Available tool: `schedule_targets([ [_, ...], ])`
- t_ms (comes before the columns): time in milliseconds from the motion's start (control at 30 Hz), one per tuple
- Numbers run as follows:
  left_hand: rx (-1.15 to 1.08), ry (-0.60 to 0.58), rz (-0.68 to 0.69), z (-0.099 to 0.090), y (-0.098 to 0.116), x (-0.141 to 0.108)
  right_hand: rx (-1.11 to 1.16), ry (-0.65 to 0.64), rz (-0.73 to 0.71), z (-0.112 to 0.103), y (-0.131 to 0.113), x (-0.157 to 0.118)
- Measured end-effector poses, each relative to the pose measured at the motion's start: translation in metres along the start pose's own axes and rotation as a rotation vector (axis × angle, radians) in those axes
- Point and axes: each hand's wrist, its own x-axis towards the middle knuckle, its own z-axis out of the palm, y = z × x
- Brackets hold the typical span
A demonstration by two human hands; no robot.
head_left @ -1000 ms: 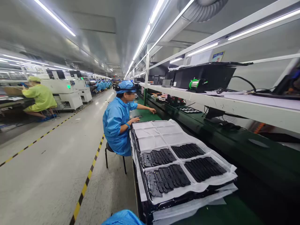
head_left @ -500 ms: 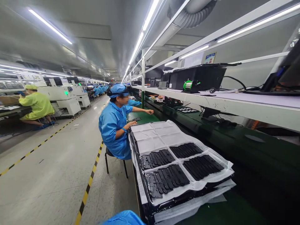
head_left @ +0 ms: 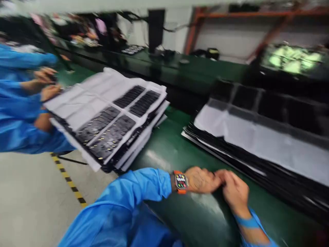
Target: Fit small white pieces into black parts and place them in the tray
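Above the green tabletop [head_left: 167, 151], my left hand [head_left: 202, 180] and my right hand [head_left: 235, 192] meet, fingertips touching. Both have their fingers curled in and pressed together; whatever they pinch is blurred and hidden. An orange-strapped watch [head_left: 181, 181] sits on my left wrist, a blue band [head_left: 247, 222] on the right. Just beyond my hands lies a stack of black trays with white lining [head_left: 239, 127]. Left of them stands another tray stack [head_left: 88, 91], its top lined in white, with rows of flat black parts [head_left: 110, 137] in several compartments.
A co-worker in blue sleeves [head_left: 23, 103] sits at the left, hands beside the left tray stack. Behind runs a dark green conveyor-like strip [head_left: 205, 70]. A shelf edge [head_left: 164, 4] crosses the top. Yellow-black floor tape [head_left: 68, 178] shows at lower left.
The view has swung down and right from the room to the tabletop. Both my hands and the right-hand tray stack have come into view; the left tray stack now appears further left.
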Motion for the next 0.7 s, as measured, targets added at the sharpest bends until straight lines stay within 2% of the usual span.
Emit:
schedule_targets([
  [67,-0.033,-0.039,0.057,0.009,0.010,0.001,0.010,0.003,0.058,-0.002,0.017,-0.006],
  [200,-0.009,-0.071,0.136,0.005,0.006,0.005,0.042,0.021,0.102,-0.002,0.036,-0.010],
  [400,0.039,-0.098,0.159,-0.007,0.003,0.004,0.087,0.016,0.089,0.000,0.035,-0.015],
  [533,0.027,-0.095,0.163,-0.004,0.003,0.003,0.066,0.018,0.084,0.002,0.036,-0.013],
  [700,-0.038,-0.086,0.166,0.003,0.001,0.008,0.009,0.020,0.075,-0.007,0.037,-0.020],
])
